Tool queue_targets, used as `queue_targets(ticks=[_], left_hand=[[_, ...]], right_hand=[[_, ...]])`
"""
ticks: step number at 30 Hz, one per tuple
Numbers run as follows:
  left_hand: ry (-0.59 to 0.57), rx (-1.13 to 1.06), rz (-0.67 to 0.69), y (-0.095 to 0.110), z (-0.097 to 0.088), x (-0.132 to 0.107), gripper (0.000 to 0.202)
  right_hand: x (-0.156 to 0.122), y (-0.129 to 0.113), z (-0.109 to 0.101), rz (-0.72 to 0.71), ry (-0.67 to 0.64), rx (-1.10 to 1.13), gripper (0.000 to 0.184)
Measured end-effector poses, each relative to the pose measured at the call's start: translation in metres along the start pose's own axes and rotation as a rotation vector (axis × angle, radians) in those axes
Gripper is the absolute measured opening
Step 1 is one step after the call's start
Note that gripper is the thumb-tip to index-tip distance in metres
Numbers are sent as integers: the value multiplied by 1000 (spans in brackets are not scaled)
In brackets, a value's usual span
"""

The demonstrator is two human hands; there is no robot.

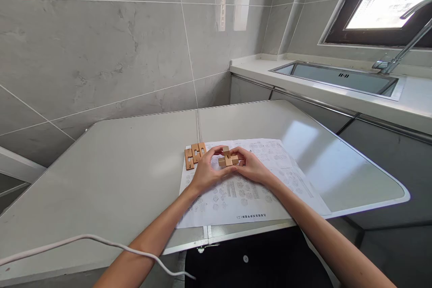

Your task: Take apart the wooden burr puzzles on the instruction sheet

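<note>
Between my two hands is a wooden interlocking puzzle (228, 158), its light brown bars crossing one another. The fingers and thumb of my left hand (209, 172) curl round its left side. From the right, my right hand (252, 166) grips the same puzzle, and the thumbs come close together below it. Under both hands lies a large printed diagram sheet (251, 204) with rows of small drawings. Several flat wooden pieces with cut-out slots (190, 159) rest at the sheet's upper left edge, just left of my left hand.
The pale folding table (135, 180) has a seam down its middle. A white cable (91, 236) runs across the lower left, over my left forearm. A tiled wall stands behind; at the right is a counter with a sink (334, 78) and a faucet (398, 58).
</note>
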State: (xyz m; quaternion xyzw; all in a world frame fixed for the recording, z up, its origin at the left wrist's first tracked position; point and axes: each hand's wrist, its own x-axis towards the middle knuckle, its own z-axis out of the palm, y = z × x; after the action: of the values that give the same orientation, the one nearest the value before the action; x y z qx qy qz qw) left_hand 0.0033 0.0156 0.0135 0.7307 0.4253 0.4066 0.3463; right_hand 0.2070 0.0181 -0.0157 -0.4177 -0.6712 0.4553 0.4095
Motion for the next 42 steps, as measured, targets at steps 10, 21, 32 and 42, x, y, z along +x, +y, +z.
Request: queue_targets(ticks=[10, 21, 32, 42], left_hand=[[76, -186, -129, -10, 0, 5, 62], [132, -151, -168, -17, 2, 6, 68], [38, -249, -157, -9, 1, 4, 67], [-76, -421, -117, -15, 1, 8, 70]], right_hand=[[-1, -1, 0, 29, 19, -75, 35], [2, 11, -4, -5, 296, -475, 22], [1, 16, -3, -28, 333, -577, 20], [0, 5, -2, -213, 181, -334, 18]])
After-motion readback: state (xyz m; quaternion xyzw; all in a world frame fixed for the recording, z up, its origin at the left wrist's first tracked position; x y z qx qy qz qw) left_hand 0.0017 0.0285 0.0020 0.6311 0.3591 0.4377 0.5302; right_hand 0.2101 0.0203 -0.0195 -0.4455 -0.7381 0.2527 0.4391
